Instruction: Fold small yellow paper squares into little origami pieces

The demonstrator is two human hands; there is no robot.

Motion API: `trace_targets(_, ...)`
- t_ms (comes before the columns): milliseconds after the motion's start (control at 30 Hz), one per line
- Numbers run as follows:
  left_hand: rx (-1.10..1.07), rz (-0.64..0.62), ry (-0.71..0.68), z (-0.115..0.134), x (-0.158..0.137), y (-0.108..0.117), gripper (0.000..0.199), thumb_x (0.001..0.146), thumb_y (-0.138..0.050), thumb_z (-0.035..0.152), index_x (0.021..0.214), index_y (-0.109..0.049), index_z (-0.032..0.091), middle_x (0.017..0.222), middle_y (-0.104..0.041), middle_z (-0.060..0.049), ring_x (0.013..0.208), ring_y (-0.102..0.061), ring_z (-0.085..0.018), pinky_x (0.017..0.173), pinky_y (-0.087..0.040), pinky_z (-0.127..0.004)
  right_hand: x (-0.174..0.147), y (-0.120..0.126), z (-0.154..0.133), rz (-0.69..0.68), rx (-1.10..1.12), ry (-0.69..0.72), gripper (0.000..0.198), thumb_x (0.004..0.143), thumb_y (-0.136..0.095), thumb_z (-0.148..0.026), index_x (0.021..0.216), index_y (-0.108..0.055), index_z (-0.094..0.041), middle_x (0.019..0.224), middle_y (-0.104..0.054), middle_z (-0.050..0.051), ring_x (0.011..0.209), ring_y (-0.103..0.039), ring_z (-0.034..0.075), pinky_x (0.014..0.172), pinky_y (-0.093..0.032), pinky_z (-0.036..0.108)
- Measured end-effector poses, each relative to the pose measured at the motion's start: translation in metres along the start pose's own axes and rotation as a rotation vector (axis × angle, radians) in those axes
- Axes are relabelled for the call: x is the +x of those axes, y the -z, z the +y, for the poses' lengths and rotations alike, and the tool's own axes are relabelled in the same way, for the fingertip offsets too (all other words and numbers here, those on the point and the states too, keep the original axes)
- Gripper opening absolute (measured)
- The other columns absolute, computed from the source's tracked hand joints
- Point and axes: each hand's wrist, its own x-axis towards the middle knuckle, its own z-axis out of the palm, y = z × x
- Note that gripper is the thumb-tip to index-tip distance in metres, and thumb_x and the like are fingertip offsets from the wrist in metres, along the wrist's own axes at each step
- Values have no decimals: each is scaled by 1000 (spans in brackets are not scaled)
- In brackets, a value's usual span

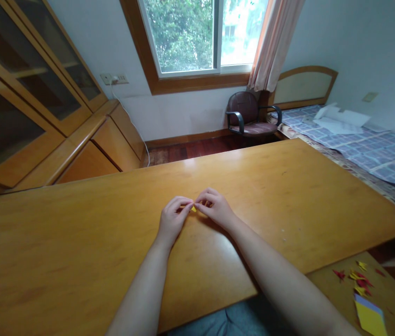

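Yellow paper (194, 209), a tiny piece, was pinched over the glossy wooden surface (106, 242) by the left hand (172, 218) at its nine o'clock and right hand (218, 208) at three, apparently mid-fold, the next crease calling for precise pressure.

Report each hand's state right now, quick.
Left hand: closed, pinching a small yellow piece.
Right hand: closed in a pinch, apparently on the same piece.
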Motion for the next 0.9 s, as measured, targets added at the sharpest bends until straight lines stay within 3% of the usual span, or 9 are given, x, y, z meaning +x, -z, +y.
trace_targets(500,37,-22,-1,-4,-1,2,19,93,-58,35,90,-71,21,97,-68,-6,90,-64,-19,75,-54,-27,-3,7,2,23,-207,115,7,84,-62,-20,80,-68,-20,87,-62,3,71,-59,12,66,-49,25)
trace_targets(900,7,64,56,-7,1,3,18,91,-62,36,88,-71,20,94,-67,-5,83,-65,-17,68,-55,-25,-1,12,4,89,-148,61,5,86,-64,-18,84,-68,-19,88,-61,3,69,-59,11,65,-50,24)
